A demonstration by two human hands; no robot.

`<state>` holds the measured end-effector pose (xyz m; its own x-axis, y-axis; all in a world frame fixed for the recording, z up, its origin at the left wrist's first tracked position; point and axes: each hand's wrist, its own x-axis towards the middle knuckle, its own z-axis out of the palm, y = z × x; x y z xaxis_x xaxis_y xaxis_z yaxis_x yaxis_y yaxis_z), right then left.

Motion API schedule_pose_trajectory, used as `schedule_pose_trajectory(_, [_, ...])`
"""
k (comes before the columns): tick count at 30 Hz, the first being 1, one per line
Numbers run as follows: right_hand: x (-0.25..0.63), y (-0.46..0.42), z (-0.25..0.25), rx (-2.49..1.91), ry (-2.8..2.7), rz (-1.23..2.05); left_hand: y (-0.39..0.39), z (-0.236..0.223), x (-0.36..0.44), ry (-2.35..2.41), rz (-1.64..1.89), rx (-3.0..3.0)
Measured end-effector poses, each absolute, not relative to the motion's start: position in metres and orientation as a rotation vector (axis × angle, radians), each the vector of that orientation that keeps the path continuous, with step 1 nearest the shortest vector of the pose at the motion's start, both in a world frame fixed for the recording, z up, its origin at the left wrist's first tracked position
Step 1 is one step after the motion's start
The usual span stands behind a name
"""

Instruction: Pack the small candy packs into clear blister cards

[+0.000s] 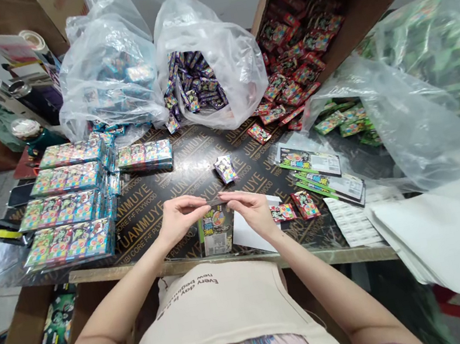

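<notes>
My left hand (185, 220) and my right hand (251, 211) meet at the table's front edge, fingertips pinched along the top edge of a printed plastic bag (216, 236). The bag hangs or lies below them, its front showing coloured lettering and a pale label panel. Beyond my fingertips rest small purple packets (225, 170). Under my right hand is a white sheet of paper (248, 238), and beside it lie two red packets (306, 205).
Filled packs (69, 245) are stacked at the left. Plastic bags of blue packets (122, 90) and purple packets (200, 82) stand at the back. Red packets (290, 84) spill from a carton; green packets (345, 119) lie right. Flat printed bags (325, 182) and a sticker sheet (352, 221) lie nearby.
</notes>
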<state>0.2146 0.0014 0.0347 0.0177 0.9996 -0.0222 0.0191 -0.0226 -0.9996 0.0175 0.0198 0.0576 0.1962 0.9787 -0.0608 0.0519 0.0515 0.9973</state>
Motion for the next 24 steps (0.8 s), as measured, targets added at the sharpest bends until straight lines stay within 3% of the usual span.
schedule_pose_trajectory(7, [0.212,0.007,0.051,-1.299,-1.275,1.27,0.032,0.062,0.013,1.166,0.854,1.214])
schedule_pose_trajectory(15, [0.217,0.001,0.045,-1.275,-1.382,1.245,0.022,0.067,0.011,1.136,0.916,1.7])
schedule_pose_trajectory(20, [0.217,-0.006,0.033,-1.271,-1.444,1.004,0.024,0.062,0.011,1.152,0.9,1.543])
schedule_pose_trajectory(24, [0.209,0.0,0.036,-1.242,-1.388,1.111,0.031,0.06,0.007,1.151,0.835,1.301])
